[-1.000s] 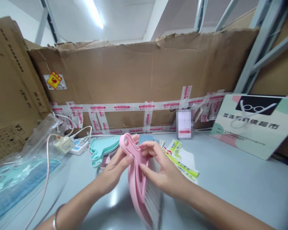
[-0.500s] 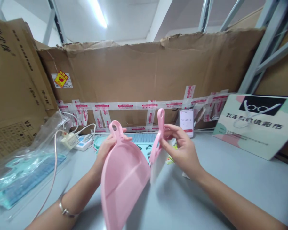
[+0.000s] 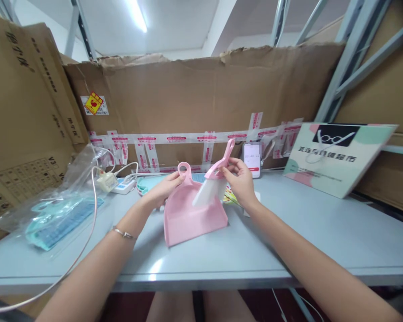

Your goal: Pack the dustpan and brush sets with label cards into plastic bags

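Observation:
A pink dustpan (image 3: 184, 223) stands tilted back on the grey table, its wide lip toward me. My left hand (image 3: 166, 188) grips it near the looped handle. In my right hand (image 3: 237, 179) is a pink hand brush (image 3: 218, 169) with white bristles, pinched by its head. The handle points up, and the bristles hang down in front of the dustpan's right part. Behind the dustpan, partly hidden, lies a light blue dustpan and brush set (image 3: 151, 181). Yellow-green patterned packaging (image 3: 231, 196) shows beside my right hand.
Plastic bags with a blue brush (image 3: 65, 221) lie at the left, near a power strip (image 3: 123, 185) and a white cable (image 3: 93, 214). A phone (image 3: 252, 161) leans at the back against a cardboard wall (image 3: 174, 98). A printed paper bag (image 3: 336, 163) stands at the right.
The dustpan has gone down and away from me onto the table, its inside facing me. The brush has turned so its bristles show in front of the dustpan. The view has shifted.

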The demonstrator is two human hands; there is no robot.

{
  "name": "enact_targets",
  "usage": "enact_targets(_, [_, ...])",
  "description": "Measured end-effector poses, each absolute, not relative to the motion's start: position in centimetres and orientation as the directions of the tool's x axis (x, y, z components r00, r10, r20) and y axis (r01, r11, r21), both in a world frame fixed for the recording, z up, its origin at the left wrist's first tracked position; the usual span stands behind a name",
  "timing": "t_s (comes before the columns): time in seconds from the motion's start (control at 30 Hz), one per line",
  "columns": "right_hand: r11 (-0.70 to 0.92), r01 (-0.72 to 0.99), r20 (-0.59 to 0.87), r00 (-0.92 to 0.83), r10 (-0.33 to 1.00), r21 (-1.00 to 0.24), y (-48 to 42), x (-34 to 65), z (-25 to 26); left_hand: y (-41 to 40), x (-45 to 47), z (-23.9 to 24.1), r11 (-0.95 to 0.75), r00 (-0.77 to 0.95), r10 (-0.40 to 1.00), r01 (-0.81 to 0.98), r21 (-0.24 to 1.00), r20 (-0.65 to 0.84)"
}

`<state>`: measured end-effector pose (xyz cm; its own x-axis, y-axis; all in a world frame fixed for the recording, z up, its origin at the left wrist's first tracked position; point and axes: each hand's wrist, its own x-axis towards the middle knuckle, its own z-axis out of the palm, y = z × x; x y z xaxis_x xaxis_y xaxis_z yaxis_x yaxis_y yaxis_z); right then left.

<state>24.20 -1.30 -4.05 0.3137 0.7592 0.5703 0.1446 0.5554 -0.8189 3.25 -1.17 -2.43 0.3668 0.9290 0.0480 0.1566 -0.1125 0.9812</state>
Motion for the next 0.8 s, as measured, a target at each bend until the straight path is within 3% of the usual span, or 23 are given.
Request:
enact_targets(0.13, [0.534,0.192,0.558,0.445,0.7,-0.823,-1.4,23.8,-4.1,0.0,4.1,-2.8,-0.196,0.3,0.946,0.22,0.956,0.125])
enact_targets(0.23, [0.57,0.216,0.599,0.449,0.663,-0.793,-2.1,24.1,-4.0,-0.4,4.3,-2.7,-0.298,0.27,0.935,0.251,0.921,0.229])
enact_targets(0.53, [0.546,-0.005,0.545,0.067,0.836,-0.838,-3.6,24.4,-5.1,-3.5,3.8,-2.9,-0.39,0.401,0.876,0.258,0.884,0.269])
enact_targets(0.8, [0.481,-0.13,0.489,-0.038,0.872,-0.867,-3.5,25.1,-4.5,-3.5,3.4,-3.4,-0.324,0.504,0.849,0.264,0.909,0.156])
